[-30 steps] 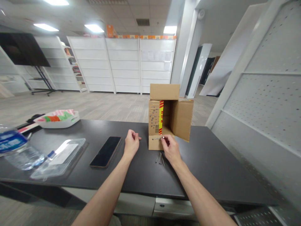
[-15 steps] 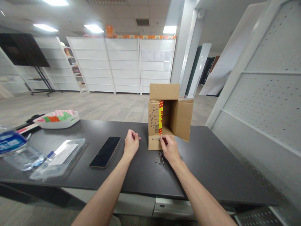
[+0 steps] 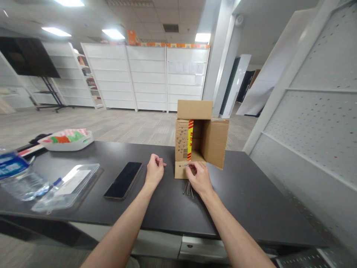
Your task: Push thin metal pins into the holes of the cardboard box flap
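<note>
An opened cardboard box [image 3: 217, 143] stands on the dark desk, its bottom flap [image 3: 180, 173] hanging toward me. Small round nail heads dot its left flap, and a short row of small metal pieces [image 3: 184, 165] shows on the bottom flap. My right hand [image 3: 199, 178] is at this flap, thumb and fingers pinched together; what they hold, if anything, is too small to make out. Just below lie several long nails [image 3: 188, 189], fanned out and partly behind that hand. My left hand [image 3: 154, 170] rests left of the box with curled fingers, their inside hidden.
Left of my left hand lies a black phone [image 3: 124, 180]. Farther left are a clear plastic case [image 3: 68, 188], a water bottle [image 3: 19, 175] and a white tray [image 3: 69, 146] with colourful contents. A perforated panel [image 3: 312, 141] rises on the right.
My right hand has shifted slightly down and left over the bottom flap, its pinch lower than before. My left hand keeps its curled pose. The view has moved slightly.
</note>
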Demonstrator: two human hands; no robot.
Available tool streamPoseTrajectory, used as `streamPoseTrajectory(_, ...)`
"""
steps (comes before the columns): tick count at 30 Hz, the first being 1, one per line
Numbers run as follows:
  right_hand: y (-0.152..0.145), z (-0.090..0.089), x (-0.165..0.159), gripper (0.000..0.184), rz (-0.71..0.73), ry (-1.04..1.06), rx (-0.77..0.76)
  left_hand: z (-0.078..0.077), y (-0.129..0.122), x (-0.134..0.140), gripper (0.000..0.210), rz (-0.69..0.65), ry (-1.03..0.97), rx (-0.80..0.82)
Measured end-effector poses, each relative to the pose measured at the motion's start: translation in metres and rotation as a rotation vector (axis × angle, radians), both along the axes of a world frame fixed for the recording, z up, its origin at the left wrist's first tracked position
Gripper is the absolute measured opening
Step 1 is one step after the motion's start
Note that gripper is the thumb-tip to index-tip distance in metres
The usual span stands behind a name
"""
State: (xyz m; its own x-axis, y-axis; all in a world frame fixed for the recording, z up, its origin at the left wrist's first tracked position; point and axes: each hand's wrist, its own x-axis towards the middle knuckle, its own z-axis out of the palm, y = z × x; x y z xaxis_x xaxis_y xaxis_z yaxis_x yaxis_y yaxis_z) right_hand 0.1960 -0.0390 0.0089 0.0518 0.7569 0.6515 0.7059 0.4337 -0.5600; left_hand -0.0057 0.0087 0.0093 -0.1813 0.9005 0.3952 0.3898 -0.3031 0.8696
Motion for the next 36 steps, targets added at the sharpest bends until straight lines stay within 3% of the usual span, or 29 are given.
streamPoseTrajectory(36, 0.0026, -0.0037, 0.0053, 0.015, -0.029, -0.044, 0.019, 0.0010, -0.0014, -0.0001, 0.018, -0.006, -0.028, 0.005)
